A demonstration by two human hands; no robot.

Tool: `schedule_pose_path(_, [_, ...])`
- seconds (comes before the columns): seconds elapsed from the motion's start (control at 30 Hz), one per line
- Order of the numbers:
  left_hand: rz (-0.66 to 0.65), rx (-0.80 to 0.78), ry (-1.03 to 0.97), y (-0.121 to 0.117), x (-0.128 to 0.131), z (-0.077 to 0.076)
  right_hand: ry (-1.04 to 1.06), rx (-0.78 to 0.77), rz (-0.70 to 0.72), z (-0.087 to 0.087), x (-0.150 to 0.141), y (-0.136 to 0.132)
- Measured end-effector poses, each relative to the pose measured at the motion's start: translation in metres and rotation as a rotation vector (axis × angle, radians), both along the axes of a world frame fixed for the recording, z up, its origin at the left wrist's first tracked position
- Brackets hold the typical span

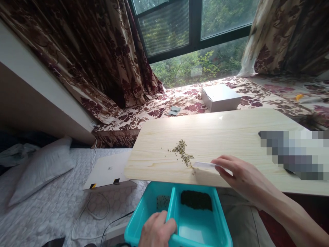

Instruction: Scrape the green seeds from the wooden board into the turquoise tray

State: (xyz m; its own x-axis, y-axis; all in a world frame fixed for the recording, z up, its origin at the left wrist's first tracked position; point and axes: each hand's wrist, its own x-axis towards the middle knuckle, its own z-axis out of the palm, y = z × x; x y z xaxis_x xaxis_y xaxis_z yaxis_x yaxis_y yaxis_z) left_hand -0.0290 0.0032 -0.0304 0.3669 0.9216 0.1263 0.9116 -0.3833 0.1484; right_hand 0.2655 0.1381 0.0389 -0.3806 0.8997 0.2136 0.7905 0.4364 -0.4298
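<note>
My right hand (239,175) pinches a thin white flat piece, like a card (204,165), low over the wooden tabletop. Just left of the card's tip lies a loose scatter of small greenish-brown bits (181,147), resembling seeds or beans. Below the table's front edge is a turquoise bin (221,219) split into two compartments. Dark grains (196,200) fill the far part of its right compartment, and a thin sprinkle of bits (162,202) lies in the left one. My left hand (158,230) is closed on the bin near its divider; some fingers are hidden.
The pale wooden table (154,137) stands before a window seat. A white box (221,96) and a small folded cloth (174,110) rest on the seat. To the left, another white box (108,171) and cables (84,209) lie on the bed. A blurred-out object (293,154) occupies the table's right end.
</note>
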Motion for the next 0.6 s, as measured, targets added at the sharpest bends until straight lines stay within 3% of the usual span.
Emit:
schedule_pose_path(0.37, [0.053,-0.066,-0.065,0.0005,-0.0018,-0.0013,-0.020,0.036,0.024,-0.0027,-0.0076,0.0033])
schedule_pose_path(0.6, [0.105,-0.151,-0.084,0.0013,0.0026,0.0044,-0.006,0.065,0.005,-0.0004,0.0023,-0.0054])
